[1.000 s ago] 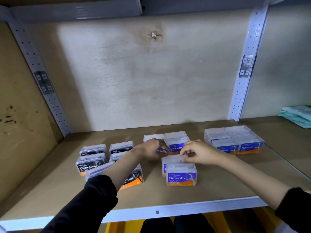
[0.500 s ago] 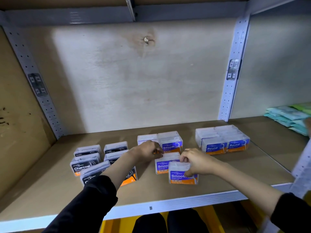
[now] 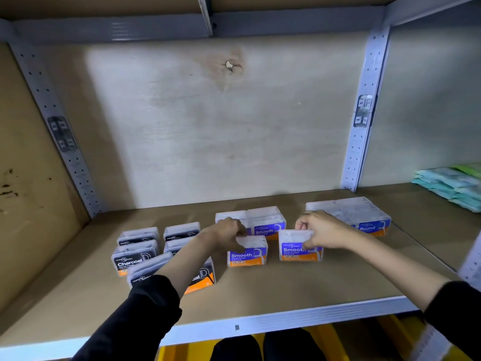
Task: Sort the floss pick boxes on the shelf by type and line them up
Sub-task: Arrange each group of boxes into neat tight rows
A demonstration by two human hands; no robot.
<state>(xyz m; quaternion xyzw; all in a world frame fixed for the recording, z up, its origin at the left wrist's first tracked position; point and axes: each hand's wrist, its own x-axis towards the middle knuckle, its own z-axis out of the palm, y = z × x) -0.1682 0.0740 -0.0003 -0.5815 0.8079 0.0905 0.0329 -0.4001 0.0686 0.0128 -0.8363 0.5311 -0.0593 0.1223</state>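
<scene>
Wooden shelf [image 3: 286, 287]: left grip [image 3: 226, 235] curls round one Smooth box [image 3: 247, 256], and right grip [image 3: 321, 230] pinches a second Smooth box [image 3: 296, 252] just beside it. Charcoal boxes [image 3: 135, 259] stand left, Round boxes [image 3: 369, 225] right.

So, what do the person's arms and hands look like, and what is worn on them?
Both arms wear black long sleeves that leave the forearms bare: the left sleeve and the right sleeve. The left hand and the right hand are bare too: no gloves, and no ring or watch shows.
</scene>
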